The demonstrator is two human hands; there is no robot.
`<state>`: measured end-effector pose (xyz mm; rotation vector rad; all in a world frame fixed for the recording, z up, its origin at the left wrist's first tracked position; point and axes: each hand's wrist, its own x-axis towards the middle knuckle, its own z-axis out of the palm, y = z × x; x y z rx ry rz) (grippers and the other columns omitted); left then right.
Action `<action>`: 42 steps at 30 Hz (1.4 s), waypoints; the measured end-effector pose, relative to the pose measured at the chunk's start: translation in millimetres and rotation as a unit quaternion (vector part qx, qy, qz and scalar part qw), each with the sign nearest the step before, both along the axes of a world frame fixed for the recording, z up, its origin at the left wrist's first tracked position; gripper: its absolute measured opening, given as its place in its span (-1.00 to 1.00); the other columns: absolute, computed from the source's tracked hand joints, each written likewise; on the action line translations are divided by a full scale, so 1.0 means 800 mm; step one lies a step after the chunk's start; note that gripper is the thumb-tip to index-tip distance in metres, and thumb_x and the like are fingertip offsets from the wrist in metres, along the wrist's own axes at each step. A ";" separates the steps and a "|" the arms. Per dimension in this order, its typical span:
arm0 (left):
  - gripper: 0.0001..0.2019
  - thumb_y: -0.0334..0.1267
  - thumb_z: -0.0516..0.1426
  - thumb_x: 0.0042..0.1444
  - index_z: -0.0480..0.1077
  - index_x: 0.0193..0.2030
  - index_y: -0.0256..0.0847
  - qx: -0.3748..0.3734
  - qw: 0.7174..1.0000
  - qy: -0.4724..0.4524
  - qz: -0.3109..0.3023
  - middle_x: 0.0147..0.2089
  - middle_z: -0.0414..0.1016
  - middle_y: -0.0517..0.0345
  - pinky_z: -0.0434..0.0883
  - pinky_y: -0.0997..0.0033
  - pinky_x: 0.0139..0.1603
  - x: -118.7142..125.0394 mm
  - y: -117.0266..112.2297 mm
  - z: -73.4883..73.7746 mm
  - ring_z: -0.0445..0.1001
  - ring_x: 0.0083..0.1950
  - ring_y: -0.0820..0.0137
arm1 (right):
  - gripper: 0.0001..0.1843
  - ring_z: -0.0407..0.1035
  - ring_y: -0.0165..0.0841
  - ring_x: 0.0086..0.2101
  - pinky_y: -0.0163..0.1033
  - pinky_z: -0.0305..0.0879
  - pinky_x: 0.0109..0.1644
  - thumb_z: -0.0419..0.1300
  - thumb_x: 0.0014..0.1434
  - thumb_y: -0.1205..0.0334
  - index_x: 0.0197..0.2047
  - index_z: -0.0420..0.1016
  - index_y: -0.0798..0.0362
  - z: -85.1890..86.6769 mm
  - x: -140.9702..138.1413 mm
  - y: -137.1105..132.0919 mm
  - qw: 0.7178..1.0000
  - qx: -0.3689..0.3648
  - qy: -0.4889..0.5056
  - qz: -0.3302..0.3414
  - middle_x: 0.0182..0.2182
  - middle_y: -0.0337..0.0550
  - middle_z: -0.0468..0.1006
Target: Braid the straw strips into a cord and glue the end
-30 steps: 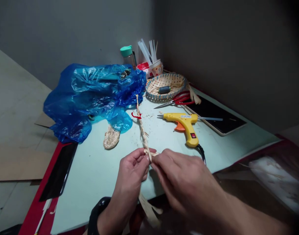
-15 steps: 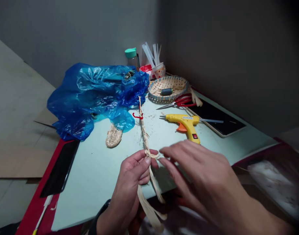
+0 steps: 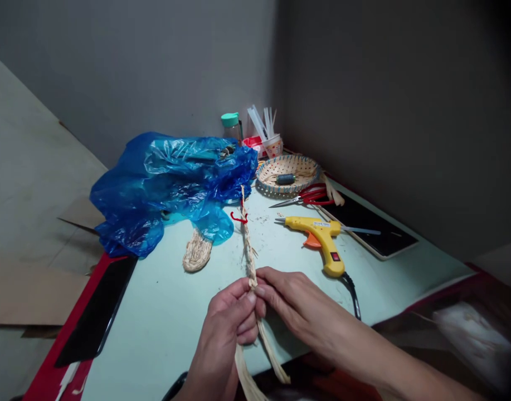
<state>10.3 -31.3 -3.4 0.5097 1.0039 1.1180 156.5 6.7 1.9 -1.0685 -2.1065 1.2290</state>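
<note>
A pale straw-coloured braid (image 3: 248, 250) runs away from me across the table, with a red tie (image 3: 239, 218) around its far part. My left hand (image 3: 232, 317) pinches the near end of the braid between thumb and fingers. From the other side my right hand (image 3: 288, 298) closes thumb and forefinger on the same spot. Loose flat strands (image 3: 272, 351) hang below the hands toward my lap. Left of the braid lies a coiled straw piece (image 3: 196, 252), partly under a blue plastic bag (image 3: 175, 184).
A yellow glue gun (image 3: 322, 228) with a cord lies right of the braid. Behind it are red-handled scissors (image 3: 314, 195), a woven basket (image 3: 288, 167) holding a dark thread spool (image 3: 286, 179), and a cup of glue sticks (image 3: 273, 146). Dark flat panels (image 3: 100, 312) lie at both table sides.
My right hand has come in from the right and closed on the braid beside my left hand. The strand that stuck out sideways is drawn in. The view has tilted up.
</note>
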 end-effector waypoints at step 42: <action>-0.82 -0.19 0.10 0.20 0.44 -0.12 -0.17 0.151 0.870 0.466 -0.060 -0.21 0.49 0.11 0.35 0.41 -0.09 -0.013 -0.015 0.022 0.47 -0.14 0.33 | -0.86 0.38 -0.43 -0.37 -0.34 0.22 -0.28 0.02 0.32 0.21 -0.27 0.32 0.03 -0.020 0.013 0.007 0.978 -0.123 0.167 0.002 -0.41 -0.27 0.53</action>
